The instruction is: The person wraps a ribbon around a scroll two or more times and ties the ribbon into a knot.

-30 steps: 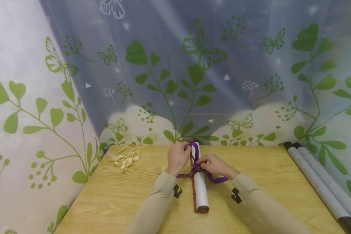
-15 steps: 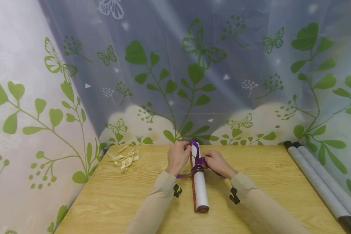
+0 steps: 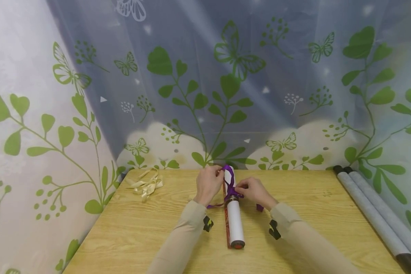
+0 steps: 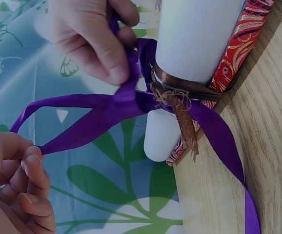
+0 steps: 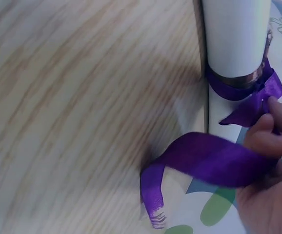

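Note:
A white rolled scroll (image 3: pixel 235 222) with a red patterned strip along its side lies lengthwise on the table. Purple ribbon (image 3: pixel 231 192) is tied round its middle, beside a brown band with a frayed brown end (image 4: pixel 182 122). My left hand (image 3: pixel 207 184) pinches a ribbon loop, stretched away from the knot in the left wrist view. At the knot, my right hand (image 3: pixel 255 190) pinches ribbon between thumb and finger. A loose ribbon tail (image 5: pixel 214 163) runs from under the right hand's fingers, its frayed end hanging down. Another tail (image 4: pixel 224 141) trails over the table.
Cream ribbon (image 3: pixel 147 185) lies in a loose heap at the table's back left. Two grey rolls with black ends (image 3: pixel 373 213) lie along the right edge. A patterned curtain (image 3: pixel 205 95) hangs behind the wooden table (image 3: pixel 140 236).
My right hand drew ribbon rightward from the knot, then came slightly lower beside it. The right ribbon tail has been pulled in and shows less. My left hand stays put with the loop.

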{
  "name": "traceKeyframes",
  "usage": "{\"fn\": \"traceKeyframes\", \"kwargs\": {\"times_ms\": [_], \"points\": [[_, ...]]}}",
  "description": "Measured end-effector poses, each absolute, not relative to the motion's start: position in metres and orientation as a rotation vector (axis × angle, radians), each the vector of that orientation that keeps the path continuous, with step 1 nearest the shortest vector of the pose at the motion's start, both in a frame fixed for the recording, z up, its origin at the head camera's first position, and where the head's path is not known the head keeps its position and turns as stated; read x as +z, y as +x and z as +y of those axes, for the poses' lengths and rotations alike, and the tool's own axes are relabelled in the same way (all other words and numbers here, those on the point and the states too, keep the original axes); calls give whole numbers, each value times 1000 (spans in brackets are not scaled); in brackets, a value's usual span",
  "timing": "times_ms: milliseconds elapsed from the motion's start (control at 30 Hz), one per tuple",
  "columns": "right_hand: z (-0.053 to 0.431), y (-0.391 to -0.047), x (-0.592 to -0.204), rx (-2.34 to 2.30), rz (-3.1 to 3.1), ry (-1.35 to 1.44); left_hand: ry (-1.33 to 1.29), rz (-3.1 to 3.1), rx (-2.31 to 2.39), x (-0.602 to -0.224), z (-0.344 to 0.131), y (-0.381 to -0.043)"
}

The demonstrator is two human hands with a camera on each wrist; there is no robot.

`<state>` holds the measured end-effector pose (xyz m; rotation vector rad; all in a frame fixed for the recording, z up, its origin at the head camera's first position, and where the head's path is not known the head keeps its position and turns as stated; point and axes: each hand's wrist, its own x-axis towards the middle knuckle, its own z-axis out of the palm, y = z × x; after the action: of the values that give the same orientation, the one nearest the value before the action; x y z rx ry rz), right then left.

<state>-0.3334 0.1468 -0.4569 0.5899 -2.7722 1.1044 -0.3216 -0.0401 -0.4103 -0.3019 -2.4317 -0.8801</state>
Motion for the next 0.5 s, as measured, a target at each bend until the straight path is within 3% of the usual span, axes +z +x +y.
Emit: {"fn": "traceKeyframes", "kwargs": {"times_ms": [267, 500], "points": [[141, -333, -455, 1137, -2931, 384, -312, -2438, -880, -410, -41, -321], [146, -338, -458, 1569, -3043, 224, -317, -2430, -900, -410, -41, -321]]}}
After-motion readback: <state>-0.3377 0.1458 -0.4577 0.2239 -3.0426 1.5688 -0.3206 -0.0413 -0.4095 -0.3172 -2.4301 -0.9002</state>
